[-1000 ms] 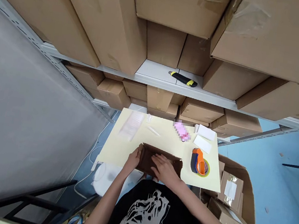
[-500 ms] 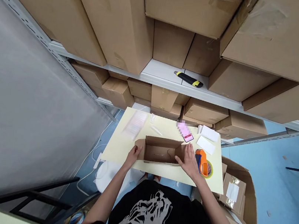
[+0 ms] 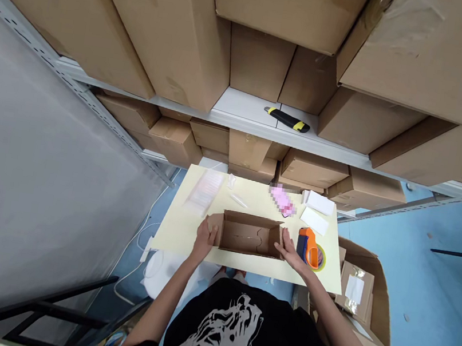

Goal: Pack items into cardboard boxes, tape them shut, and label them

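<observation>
An open cardboard box (image 3: pixel 247 238) sits near the front edge of the pale yellow table (image 3: pixel 184 250), its inside facing up. My left hand (image 3: pixel 205 239) grips the box's left end at the side flap. At the right end, my right hand (image 3: pixel 290 250) is closed round the side of the box. Just right of that hand lies an orange and blue tape dispenser (image 3: pixel 310 248) with a yellow-rimmed tape roll. Behind the box rests a pink-screened phone (image 3: pixel 282 200), partly blurred.
White cards (image 3: pixel 316 212) lie at the table's back right, clear plastic packs (image 3: pixel 204 191) at the back left. A shelf edge (image 3: pixel 230 120) with boxes and a black-yellow cutter (image 3: pixel 287 119) spans above. A large carton (image 3: pixel 383 300) of parcels stands at the right.
My right hand has shifted from the box's right flap to grip its right side. My left hand has wrapped further over the left end. The whole view has shifted slightly.
</observation>
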Demonstrator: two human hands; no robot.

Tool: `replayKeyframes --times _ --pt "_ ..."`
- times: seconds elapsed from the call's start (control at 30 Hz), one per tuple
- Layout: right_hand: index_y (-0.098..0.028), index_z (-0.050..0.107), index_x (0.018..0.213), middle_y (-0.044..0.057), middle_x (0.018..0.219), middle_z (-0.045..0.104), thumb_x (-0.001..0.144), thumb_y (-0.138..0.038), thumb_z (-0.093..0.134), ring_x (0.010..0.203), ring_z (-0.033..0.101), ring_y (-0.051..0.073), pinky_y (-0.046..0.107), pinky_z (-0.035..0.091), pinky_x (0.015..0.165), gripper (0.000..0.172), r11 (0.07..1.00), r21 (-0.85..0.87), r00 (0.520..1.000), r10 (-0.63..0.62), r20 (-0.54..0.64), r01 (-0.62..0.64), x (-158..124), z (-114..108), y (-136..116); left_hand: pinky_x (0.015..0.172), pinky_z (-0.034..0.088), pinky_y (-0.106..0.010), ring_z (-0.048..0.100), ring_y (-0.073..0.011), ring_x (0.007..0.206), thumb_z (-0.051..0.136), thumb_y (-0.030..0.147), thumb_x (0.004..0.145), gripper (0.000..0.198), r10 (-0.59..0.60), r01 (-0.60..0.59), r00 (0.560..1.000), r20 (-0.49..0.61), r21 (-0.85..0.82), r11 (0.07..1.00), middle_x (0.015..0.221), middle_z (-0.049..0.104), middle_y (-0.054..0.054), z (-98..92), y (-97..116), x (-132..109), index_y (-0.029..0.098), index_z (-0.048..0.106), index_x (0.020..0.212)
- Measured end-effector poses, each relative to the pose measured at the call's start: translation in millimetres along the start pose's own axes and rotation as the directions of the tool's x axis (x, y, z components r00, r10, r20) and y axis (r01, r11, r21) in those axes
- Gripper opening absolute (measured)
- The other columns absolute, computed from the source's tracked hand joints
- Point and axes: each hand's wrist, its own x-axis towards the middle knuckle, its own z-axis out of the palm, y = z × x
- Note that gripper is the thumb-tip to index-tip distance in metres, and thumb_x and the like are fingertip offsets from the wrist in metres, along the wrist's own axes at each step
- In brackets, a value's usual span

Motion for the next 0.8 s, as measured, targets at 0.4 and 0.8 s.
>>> replayKeyframes --times 0.4,0.8 --pt "-0.02 0.058 0.119 0.011 0.128 0.055 0.087 -0.048 0.041 0.122 0.046 0.027 0.047 0.035 0.105 0.045 0.95 -0.221 0.829 -0.303 -0.47 0.223 -25 -59 -113 0.103 0.034 -0.041 0.035 -0.0309 0.13 0.045 0.037 0.085 0.063 -0.232 0.239 0.97 -0.07 0.431 0.87 0.137 0.04 -0.024 -78.1 -25 103 0.003 0.028 0.135" --pt "-0.021 0.06 0.112 0.009 0.11 0.064 0.089 -0.032 0.046 0.108 0.055 0.025 0.045 0.044 0.096 0.029 0.948 -0.101 0.874 -0.318 -0.367 0.303 13 12 -175 0.092 0.038 -0.045 0.041 -0.0366 0.124 0.064 0.043 0.069 0.069 -0.51 0.384 0.86 0.03 0.62 0.685 0.132 0.044 -0.025 -49.9 -49 200 0.011 0.038 0.124"
